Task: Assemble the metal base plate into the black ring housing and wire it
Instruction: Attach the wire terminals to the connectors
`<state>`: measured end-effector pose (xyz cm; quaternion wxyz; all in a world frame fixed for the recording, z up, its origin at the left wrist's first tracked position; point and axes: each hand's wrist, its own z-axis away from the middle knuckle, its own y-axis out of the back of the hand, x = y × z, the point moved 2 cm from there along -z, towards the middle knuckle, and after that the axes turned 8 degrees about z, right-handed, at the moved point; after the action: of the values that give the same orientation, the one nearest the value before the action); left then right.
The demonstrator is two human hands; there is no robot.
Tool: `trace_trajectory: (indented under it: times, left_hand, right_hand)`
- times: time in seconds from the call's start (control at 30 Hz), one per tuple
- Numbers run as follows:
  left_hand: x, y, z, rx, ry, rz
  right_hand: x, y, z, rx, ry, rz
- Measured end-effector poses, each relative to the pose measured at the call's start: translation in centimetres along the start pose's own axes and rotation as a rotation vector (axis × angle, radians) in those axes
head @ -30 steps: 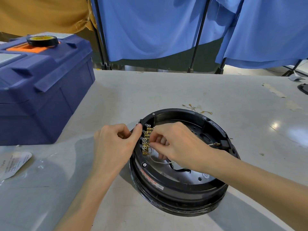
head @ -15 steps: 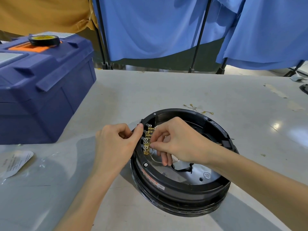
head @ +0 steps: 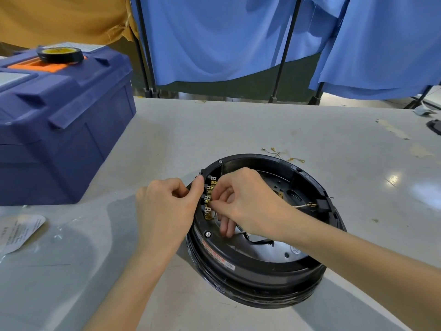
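Observation:
The black ring housing (head: 257,278) lies on the grey table, with the silver metal base plate (head: 267,253) seated inside it. A column of brass terminals (head: 209,198) runs along its left inner wall. My left hand (head: 167,209) grips the housing's left rim, thumb pressed by the terminal block. My right hand (head: 248,201) reaches inside and pinches a small wire connector at the lower terminals; the connector is mostly hidden by my fingers. A loose white wire with a brass end (head: 307,205) lies at the right inside.
A blue toolbox (head: 59,130) with a roll of black tape (head: 59,54) on its lid stands at the left. A plastic bag with a label (head: 19,231) lies at the near left. Spare brass-tipped wires (head: 281,155) lie behind the housing. Blue curtains hang beyond the table.
My right hand has shifted slightly at the terminal column, fingers working lower. The left hand keeps its grip on the rim.

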<state>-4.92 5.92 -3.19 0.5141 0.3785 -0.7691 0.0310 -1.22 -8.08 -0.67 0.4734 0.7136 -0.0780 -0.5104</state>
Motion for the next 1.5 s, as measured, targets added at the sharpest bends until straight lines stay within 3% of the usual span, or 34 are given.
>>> trace_trajectory:
  times: [0.6,1.07,1.5]
  left_hand:
    - [0.1,0.2,-0.2,-0.026,0.019,-0.018]
    - [0.2,0.2,-0.2,-0.021,0.025,-0.003]
    - [0.5,0.1,-0.1,-0.011,0.021,0.002]
  right_hand:
    - [0.5,1.8,-0.7,-0.168,0.029,0.194]
    - [0.9,1.9,-0.4,-0.168,0.020,-0.020]
    - [0.2,1.7,-1.1,-0.172,0.042,0.062]
